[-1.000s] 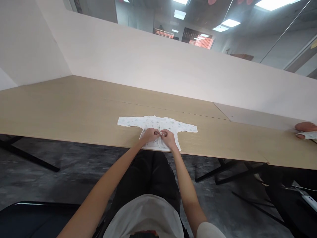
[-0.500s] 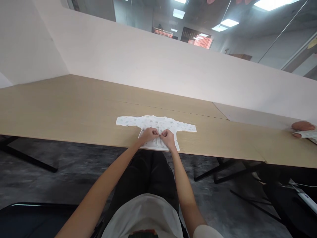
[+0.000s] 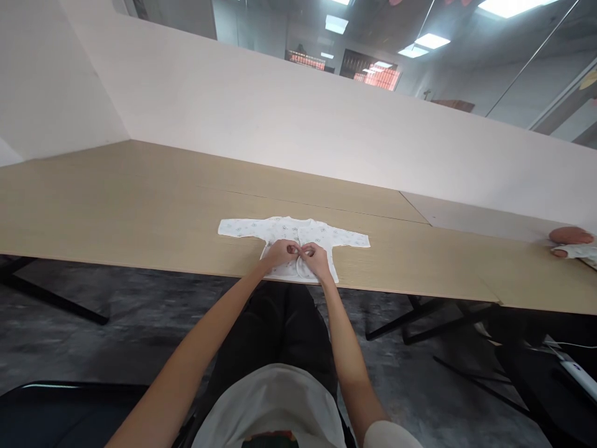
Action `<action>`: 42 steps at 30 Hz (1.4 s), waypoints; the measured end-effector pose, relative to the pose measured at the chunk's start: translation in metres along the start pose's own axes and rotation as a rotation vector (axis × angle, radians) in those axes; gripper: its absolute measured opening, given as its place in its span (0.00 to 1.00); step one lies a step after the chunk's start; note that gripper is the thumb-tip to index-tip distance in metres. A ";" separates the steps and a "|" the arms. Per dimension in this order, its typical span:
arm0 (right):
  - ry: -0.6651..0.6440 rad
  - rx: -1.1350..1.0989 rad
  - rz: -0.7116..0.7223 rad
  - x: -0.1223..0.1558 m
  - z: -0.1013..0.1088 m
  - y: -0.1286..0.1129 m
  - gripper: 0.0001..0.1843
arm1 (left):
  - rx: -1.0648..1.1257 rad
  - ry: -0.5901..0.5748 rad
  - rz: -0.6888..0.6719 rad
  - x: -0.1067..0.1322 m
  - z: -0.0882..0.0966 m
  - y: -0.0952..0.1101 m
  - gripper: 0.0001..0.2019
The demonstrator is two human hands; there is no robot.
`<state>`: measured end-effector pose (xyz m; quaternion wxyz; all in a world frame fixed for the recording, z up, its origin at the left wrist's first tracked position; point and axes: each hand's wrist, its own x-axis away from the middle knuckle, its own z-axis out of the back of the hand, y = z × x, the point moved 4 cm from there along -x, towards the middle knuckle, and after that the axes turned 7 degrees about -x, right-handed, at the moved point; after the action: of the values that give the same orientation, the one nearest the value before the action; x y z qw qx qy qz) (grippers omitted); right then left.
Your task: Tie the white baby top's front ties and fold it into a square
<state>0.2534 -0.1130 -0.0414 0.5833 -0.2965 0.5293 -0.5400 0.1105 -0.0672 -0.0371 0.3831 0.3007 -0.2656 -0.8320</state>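
A small white baby shirt [image 3: 326, 235] with a faint print lies flat on the wooden table [image 3: 140, 205], sleeves spread left and right. My left hand [image 3: 280, 254] and my right hand [image 3: 316, 259] rest on its front near the table's edge. Both pinch the cloth along the middle opening, fingertips almost touching each other. The lower part of the shirt is hidden under my hands.
A pale partition wall [image 3: 280, 118] runs along the table's far side. At the far right lies a doll [image 3: 573, 239] with a pinkish head and white clothing. Black table legs [image 3: 420, 323] and a dark chair [image 3: 69, 410] stand on the grey floor below.
My fingertips have drawn slightly closer together on the shirt's front. The shirt has stayed where it was.
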 end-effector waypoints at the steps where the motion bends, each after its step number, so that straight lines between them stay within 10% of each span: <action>1: -0.001 0.006 0.000 0.000 0.000 0.000 0.08 | -0.002 0.004 -0.004 0.000 0.000 -0.001 0.12; 21: 0.067 0.129 -0.177 -0.004 0.007 0.005 0.12 | -0.100 -0.002 0.031 -0.004 -0.005 -0.009 0.15; 33: -0.068 0.713 -0.246 -0.087 -0.026 0.000 0.19 | -0.122 -0.015 0.008 -0.004 -0.008 -0.012 0.12; 42: 0.067 0.549 -0.171 -0.091 -0.010 0.022 0.14 | -0.170 0.042 0.208 -0.044 0.009 -0.015 0.15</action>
<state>0.2640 -0.0197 -0.0375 0.5763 -0.1530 0.3554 -0.7198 0.1205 -0.0217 -0.0283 0.4969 0.2555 -0.2159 -0.8008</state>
